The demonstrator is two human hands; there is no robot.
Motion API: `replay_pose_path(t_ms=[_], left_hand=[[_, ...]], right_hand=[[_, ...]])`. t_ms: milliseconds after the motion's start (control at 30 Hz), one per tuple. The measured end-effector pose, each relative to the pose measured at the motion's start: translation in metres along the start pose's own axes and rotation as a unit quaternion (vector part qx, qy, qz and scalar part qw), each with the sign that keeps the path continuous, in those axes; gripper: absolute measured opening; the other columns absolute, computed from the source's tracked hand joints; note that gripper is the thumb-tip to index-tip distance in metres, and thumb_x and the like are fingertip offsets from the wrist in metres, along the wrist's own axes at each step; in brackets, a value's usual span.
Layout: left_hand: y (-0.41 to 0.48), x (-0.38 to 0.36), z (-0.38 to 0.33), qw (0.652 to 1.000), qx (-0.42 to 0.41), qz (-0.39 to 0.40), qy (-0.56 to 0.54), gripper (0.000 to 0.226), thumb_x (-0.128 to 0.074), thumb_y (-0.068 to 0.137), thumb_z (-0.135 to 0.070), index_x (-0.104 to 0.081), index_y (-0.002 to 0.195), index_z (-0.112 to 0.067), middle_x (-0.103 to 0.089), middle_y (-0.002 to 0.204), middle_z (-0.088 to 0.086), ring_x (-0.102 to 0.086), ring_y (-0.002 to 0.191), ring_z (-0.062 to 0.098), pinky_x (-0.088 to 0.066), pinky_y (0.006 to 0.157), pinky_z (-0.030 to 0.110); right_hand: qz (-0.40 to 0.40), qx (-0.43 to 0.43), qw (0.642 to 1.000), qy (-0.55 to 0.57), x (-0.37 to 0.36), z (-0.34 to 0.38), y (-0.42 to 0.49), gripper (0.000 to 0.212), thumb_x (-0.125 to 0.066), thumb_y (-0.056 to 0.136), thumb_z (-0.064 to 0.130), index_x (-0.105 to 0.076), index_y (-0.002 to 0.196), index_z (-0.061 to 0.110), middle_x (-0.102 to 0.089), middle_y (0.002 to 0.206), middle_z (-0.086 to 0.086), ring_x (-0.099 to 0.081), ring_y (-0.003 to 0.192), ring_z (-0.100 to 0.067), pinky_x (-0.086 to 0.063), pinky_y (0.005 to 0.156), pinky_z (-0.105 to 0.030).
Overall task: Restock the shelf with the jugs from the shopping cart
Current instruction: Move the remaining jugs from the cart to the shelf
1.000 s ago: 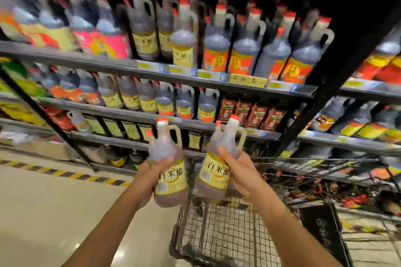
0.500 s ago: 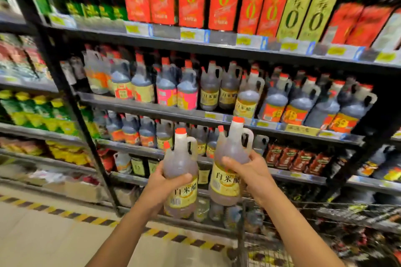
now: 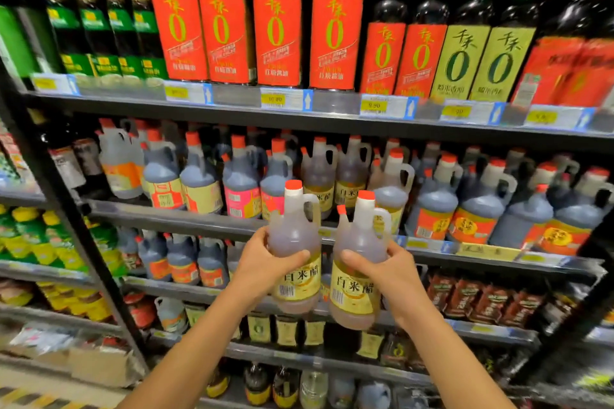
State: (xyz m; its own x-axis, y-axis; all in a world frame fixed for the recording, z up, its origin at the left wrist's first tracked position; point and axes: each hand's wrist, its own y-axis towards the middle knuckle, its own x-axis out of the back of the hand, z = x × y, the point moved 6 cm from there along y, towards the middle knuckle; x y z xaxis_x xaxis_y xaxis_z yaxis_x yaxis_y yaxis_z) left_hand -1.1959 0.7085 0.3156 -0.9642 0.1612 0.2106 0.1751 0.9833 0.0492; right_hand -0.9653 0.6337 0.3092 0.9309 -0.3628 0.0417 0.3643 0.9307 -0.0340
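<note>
I hold two pale vinegar jugs with orange caps and yellow labels, upright and side by side, in front of the shelving. My left hand [image 3: 262,267] grips the left jug [image 3: 294,242] around its belly. My right hand [image 3: 382,271] grips the right jug [image 3: 358,262] the same way. Both jugs hang level with the edge of the middle shelf [image 3: 199,217], just before the same yellow-labelled jugs [image 3: 317,176] standing on it. The shopping cart is out of view.
The middle shelf is packed with dark jugs [image 3: 432,202] left and right. Tall red and gold-labelled bottles [image 3: 277,36] fill the shelf above. Smaller jugs [image 3: 181,259] and packets sit on lower shelves. A black upright [image 3: 76,232] divides the bays at left.
Both hands have lifted the two jugs up and forward from above the cart toward the middle shelf. My view has tilted up, so the cart has dropped out of sight.
</note>
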Motion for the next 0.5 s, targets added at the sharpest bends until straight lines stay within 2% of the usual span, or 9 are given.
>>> replay_pose_path(t_ms=[100, 167, 267, 333, 433, 500], left_hand=[[0.034, -0.01, -0.016, 0.999, -0.041, -0.008, 0.0, 0.061, -0.093, 0.065, -0.025, -0.059, 0.115, -0.029, -0.07, 0.109, -0.009, -0.068, 0.098, 0.007, -0.056, 0.078, 0.022], [0.053, -0.016, -0.021, 0.998, -0.061, -0.012, -0.013, 0.058, -0.092, 0.067, -0.02, -0.06, 0.114, -0.031, -0.072, 0.109, -0.009, -0.069, 0.101, 0.009, -0.058, 0.082, 0.027], [0.074, -0.022, -0.029, 0.996, -0.092, -0.021, -0.006, 0.066, -0.092, 0.066, -0.021, -0.06, 0.124, -0.028, -0.071, 0.115, -0.009, -0.068, 0.106, 0.007, -0.058, 0.088, 0.033], [0.084, -0.026, -0.035, 0.994, -0.11, -0.026, 0.007, 0.064, -0.092, 0.067, -0.021, -0.06, 0.122, -0.03, -0.071, 0.114, -0.011, -0.067, 0.105, 0.003, -0.058, 0.085, 0.026], [0.092, -0.032, -0.042, 0.99, -0.129, -0.044, 0.024, 0.058, -0.092, 0.066, -0.02, -0.059, 0.109, -0.04, -0.069, 0.108, -0.018, -0.063, 0.099, -0.01, -0.052, 0.078, 0.011], [0.096, -0.036, -0.044, 0.989, -0.135, -0.053, 0.027, 0.06, -0.092, 0.065, -0.02, -0.057, 0.109, -0.041, -0.068, 0.108, -0.02, -0.063, 0.099, -0.012, -0.051, 0.079, 0.009]], right_hand=[[-0.012, 0.007, 1.0, 0.013, 0.006, 0.002, 0.031, 0.085, -0.097, 0.04, 0.053, -0.068, 0.114, 0.025, -0.078, 0.108, 0.004, -0.075, 0.098, -0.018, -0.06, 0.09, -0.049], [-0.01, 0.012, 1.0, 0.023, 0.009, 0.003, 0.047, 0.086, -0.097, 0.041, 0.054, -0.067, 0.117, 0.026, -0.078, 0.109, 0.005, -0.075, 0.099, -0.017, -0.06, 0.091, -0.049], [-0.015, 0.019, 0.999, 0.028, 0.015, 0.005, 0.063, 0.086, -0.096, 0.042, 0.053, -0.067, 0.118, 0.026, -0.078, 0.109, 0.005, -0.075, 0.099, -0.017, -0.06, 0.091, -0.048], [-0.017, 0.018, 0.999, 0.03, 0.018, 0.004, 0.072, 0.078, -0.097, 0.047, 0.048, -0.068, 0.116, 0.026, -0.078, 0.107, 0.005, -0.075, 0.098, -0.017, -0.06, 0.09, -0.049], [-0.022, 0.016, 0.999, 0.034, 0.021, 0.003, 0.083, 0.063, -0.098, 0.058, 0.035, -0.068, 0.113, 0.027, -0.079, 0.104, 0.004, -0.076, 0.096, -0.017, -0.06, 0.09, -0.049], [-0.029, 0.017, 0.999, 0.033, 0.021, 0.003, 0.088, 0.058, -0.097, 0.06, 0.032, -0.067, 0.11, 0.028, -0.078, 0.103, 0.004, -0.075, 0.095, -0.016, -0.061, 0.089, -0.048]])
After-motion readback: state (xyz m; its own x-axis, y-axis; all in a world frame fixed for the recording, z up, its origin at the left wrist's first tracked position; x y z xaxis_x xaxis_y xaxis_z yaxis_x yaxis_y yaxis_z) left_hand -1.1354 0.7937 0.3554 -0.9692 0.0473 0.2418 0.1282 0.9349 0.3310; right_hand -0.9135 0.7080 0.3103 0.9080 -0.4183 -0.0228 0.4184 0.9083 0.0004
